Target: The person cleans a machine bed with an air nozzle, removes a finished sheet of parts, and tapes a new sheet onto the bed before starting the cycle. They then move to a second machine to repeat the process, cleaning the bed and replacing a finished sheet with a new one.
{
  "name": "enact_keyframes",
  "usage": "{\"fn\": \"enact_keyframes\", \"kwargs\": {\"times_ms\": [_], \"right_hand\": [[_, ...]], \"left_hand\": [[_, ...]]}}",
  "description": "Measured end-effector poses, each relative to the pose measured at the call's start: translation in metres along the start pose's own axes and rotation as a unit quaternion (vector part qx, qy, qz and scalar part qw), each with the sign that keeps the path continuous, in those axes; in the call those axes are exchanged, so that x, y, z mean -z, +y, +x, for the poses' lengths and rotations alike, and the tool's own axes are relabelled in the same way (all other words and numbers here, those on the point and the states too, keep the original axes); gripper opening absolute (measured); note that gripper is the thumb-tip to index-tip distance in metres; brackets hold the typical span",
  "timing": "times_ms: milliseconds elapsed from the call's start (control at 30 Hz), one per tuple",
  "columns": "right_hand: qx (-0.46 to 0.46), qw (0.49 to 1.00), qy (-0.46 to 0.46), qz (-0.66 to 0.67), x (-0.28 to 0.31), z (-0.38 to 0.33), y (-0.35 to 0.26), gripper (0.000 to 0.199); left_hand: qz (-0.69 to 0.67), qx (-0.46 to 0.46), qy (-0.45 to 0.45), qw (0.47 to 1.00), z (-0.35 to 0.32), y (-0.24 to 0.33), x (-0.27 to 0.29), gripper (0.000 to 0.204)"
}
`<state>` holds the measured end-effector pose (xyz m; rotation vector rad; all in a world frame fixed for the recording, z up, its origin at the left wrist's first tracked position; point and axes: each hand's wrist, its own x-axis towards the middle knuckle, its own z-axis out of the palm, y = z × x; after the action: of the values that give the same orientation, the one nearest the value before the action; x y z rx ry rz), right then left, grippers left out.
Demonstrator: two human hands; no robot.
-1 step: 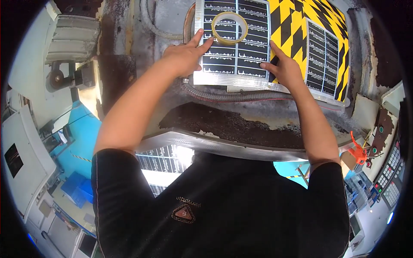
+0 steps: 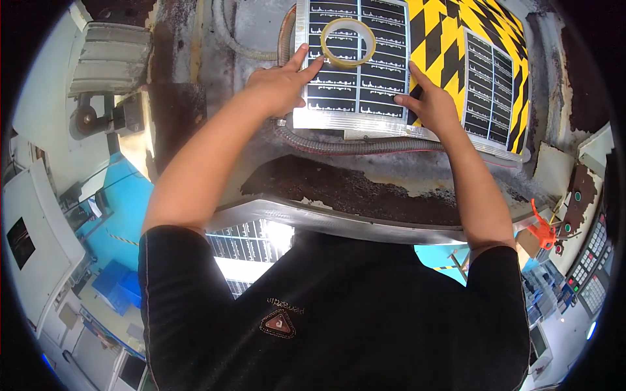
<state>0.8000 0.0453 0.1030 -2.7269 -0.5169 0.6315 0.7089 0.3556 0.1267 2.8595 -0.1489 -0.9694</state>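
Partly cropped above, patterned sheet (image 2: 385,92), tape roll (image 2: 350,63) atop, left grip (image 2: 279,87) and right grip (image 2: 437,109) released, palms hidden.

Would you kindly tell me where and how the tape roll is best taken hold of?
Probably pinch the right wall of the tape roll, coming from above and the right with the right hand, thumb outside and a finger in the hole. The roll lies flat on the sheet, hole facing up, and the left hand has fingertips close to its lower left.

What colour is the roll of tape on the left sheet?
The tape roll is yellowish; the head view shows it.
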Motion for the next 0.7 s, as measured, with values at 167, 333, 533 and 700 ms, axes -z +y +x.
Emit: {"fn": "enact_keyframes", "kwargs": {"times_ms": [167,333,533,700], "right_hand": [[0.006,1.000,0.002,0.003,0.002,0.000,-0.002,0.083],[-0.006,1.000,-0.004,-0.006,0.001,0.000,-0.001,0.083],[0.002,1.000,0.001,0.009,0.002,0.000,0.000,0.083],[-0.001,1.000,-0.010,0.017,0.006,-0.001,-0.003,0.083]], "left_hand": [[-0.010,-0.003,0.002,1.000,0.000,0.000,0.001,0.089],[-0.010,-0.004,0.006,1.000,0.000,0.000,0.001,0.089],[-0.010,-0.015,0.028,0.999,-0.002,0.000,0.005,0.087],[0.013,-0.011,0.025,1.000,-0.002,0.002,0.012,0.085]]}}
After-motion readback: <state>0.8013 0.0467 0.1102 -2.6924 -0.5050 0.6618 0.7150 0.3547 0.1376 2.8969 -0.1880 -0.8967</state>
